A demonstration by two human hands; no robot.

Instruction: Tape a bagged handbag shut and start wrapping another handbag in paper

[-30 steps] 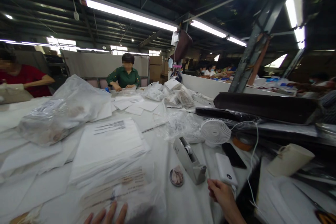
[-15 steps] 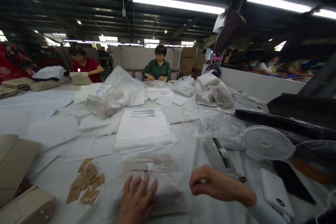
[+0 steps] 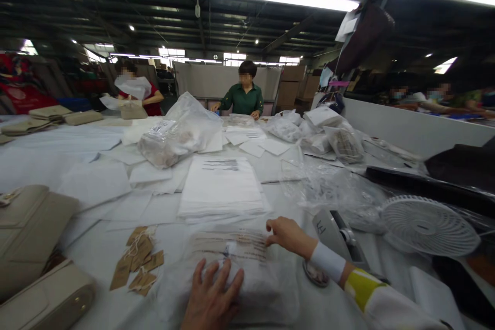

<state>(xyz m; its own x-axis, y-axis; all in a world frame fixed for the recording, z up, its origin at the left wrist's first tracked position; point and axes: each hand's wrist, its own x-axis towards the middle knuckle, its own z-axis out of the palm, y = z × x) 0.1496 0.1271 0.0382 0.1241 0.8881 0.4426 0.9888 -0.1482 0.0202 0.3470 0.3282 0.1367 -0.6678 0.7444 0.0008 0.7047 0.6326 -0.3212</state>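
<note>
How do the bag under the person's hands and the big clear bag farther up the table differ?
The near bag lies flat under the left hand, with the right hand at its top edge; the big clear bag is touched by no one. The near bag is low and bears brown printed lines, while the far one bulges high and carries a small white label. Both are plastic with contents inside.

Stack of white sheets (image 3: pixel 221 190), centre of frame, on the white worktop (image 3: pixel 46 157). Brown paper tags (image 3: pixel 137 264), loose heap, lower left. Beige bags (image 3: pixel 33 247), left edge. Clear plastic bag (image 3: pixel 180 131) of goods, upper centre. Crumpled clear film (image 3: pixel 328 188), right of centre. Tape dispenser (image 3: pixel 336 234) beside white desk fan (image 3: pixel 429 225), right. Person in green (image 3: pixel 243 99) and person in red (image 3: pixel 149 100), seated at far side.
</note>
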